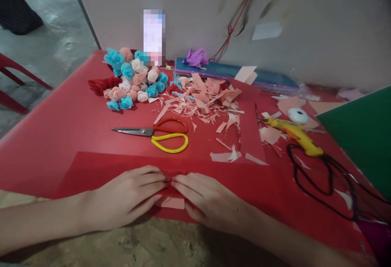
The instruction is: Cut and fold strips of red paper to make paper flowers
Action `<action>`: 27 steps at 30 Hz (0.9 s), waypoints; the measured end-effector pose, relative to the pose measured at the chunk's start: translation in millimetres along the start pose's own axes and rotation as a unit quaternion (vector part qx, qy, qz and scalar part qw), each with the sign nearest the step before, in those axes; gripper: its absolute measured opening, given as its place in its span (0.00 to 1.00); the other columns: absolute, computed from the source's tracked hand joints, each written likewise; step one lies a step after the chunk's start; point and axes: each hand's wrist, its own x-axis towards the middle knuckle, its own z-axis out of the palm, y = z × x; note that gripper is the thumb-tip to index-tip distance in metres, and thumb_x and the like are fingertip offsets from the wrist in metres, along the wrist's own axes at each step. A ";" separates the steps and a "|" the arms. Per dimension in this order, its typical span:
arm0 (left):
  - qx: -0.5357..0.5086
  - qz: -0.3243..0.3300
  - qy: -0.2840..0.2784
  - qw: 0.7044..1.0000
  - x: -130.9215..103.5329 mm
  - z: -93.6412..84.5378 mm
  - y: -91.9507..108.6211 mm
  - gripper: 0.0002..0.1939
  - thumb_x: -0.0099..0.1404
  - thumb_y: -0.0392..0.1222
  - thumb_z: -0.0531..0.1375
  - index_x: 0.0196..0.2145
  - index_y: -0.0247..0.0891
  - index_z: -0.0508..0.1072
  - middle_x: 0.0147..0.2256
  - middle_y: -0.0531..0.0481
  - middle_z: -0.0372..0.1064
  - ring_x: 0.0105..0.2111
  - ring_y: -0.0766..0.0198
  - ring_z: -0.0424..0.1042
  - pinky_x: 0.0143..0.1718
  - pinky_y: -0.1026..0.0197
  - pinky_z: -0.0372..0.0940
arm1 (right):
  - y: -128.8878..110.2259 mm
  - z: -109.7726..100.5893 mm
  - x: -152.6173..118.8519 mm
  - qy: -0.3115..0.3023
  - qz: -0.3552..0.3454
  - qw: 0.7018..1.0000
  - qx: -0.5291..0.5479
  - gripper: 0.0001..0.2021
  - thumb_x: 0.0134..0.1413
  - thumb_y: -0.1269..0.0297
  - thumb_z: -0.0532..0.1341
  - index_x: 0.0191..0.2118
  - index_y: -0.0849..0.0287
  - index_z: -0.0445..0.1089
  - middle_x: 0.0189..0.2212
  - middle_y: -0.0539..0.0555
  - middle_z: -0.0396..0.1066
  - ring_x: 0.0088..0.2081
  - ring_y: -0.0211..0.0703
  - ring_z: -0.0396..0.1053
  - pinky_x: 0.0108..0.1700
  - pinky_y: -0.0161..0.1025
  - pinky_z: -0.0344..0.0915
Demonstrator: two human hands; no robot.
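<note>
A long sheet of red paper (pixel 100 173) lies along the front edge of the red table. My left hand (pixel 131 195) and my right hand (pixel 207 197) meet over it, fingertips nearly touching, each pinching a folded part of the red paper. Between the hands, a pink paper piece (pixel 171 202) shows at the table's edge, partly under the fingers. Scissors (pixel 152 131) with one red and one yellow handle lie beyond my hands, blades pointing left.
Paper roses (pixel 131 75) and pink scraps (pixel 204 95) sit at the back, near a lit phone (pixel 153 34). A yellow glue gun (pixel 293 133) with a black cord (pixel 330 177) is at the right, beside a green board (pixel 363 132).
</note>
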 end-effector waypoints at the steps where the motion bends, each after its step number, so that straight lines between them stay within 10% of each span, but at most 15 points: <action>1: -0.002 0.003 -0.003 1.000 -0.3 0.1 -0.5 0.19 0.70 0.37 0.42 0.43 0.31 0.71 0.43 0.45 0.72 0.44 0.63 0.70 0.50 0.62 0.65 | -0.4 0.5 0.2 -0.003 -0.004 1.000 -0.012 0.14 0.56 0.73 0.48 0.44 0.67 0.68 0.39 0.56 0.73 0.38 0.42 0.69 0.42 0.38 0.65; 12: 0.011 0.039 -0.068 0.997 -9.0 3.8 -6.3 0.18 0.66 0.32 0.45 0.50 0.28 0.67 0.49 0.42 0.68 0.50 0.61 0.66 0.56 0.58 0.59 | 12.2 -18.4 -0.7 -0.106 -0.108 0.986 -0.074 0.21 0.52 0.81 0.47 0.51 0.68 0.63 0.47 0.56 0.70 0.44 0.39 0.67 0.45 0.37 0.62; 21: -0.044 0.011 -0.075 0.996 -7.6 -0.7 -7.4 0.17 0.66 0.32 0.46 0.50 0.30 0.66 0.49 0.42 0.68 0.50 0.58 0.65 0.53 0.56 0.61 | 21.2 -6.3 10.6 0.005 -0.182 0.978 -0.102 0.15 0.58 0.78 0.46 0.41 0.68 0.69 0.39 0.56 0.74 0.32 0.39 0.70 0.32 0.37 0.65; 27: -0.171 -0.095 -0.043 0.980 -9.0 -4.9 -10.7 0.29 0.61 0.44 0.58 0.56 0.31 0.55 0.54 0.38 0.62 0.52 0.59 0.65 0.51 0.57 0.64 | 20.0 -3.2 17.0 0.098 -0.025 0.990 0.098 0.11 0.56 0.74 0.50 0.37 0.66 0.69 0.32 0.56 0.75 0.32 0.37 0.70 0.35 0.33 0.66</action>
